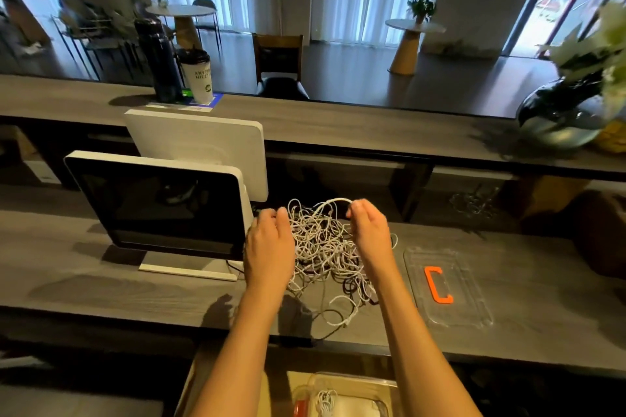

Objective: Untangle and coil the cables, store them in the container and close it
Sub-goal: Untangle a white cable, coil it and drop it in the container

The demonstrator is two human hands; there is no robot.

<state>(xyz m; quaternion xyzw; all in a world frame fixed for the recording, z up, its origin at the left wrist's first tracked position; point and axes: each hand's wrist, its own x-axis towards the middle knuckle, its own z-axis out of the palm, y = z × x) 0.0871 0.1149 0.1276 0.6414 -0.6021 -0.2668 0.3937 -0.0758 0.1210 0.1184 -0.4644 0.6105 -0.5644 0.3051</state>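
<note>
A tangled heap of white and dark cables (pixel 325 254) lies on the grey counter (pixel 101 281) in front of me. My left hand (pixel 269 244) is at the heap's left side with its fingers curled into the strands. My right hand (pixel 367 230) pinches a raised white loop at the heap's top right. A clear plastic lid with an orange handle (pixel 438 284) lies flat to the right of the heap. Below the counter edge stands a clear container (pixel 349 382) with a coiled white cable (pixel 327 401) inside.
A white-framed monitor (pixel 159 203) stands just left of the heap, with a second screen (pixel 203 145) behind it. On the raised ledge are a paper cup (pixel 198 78), a dark bottle (pixel 159 61) and, far right, a glass vase with flowers (pixel 569 112).
</note>
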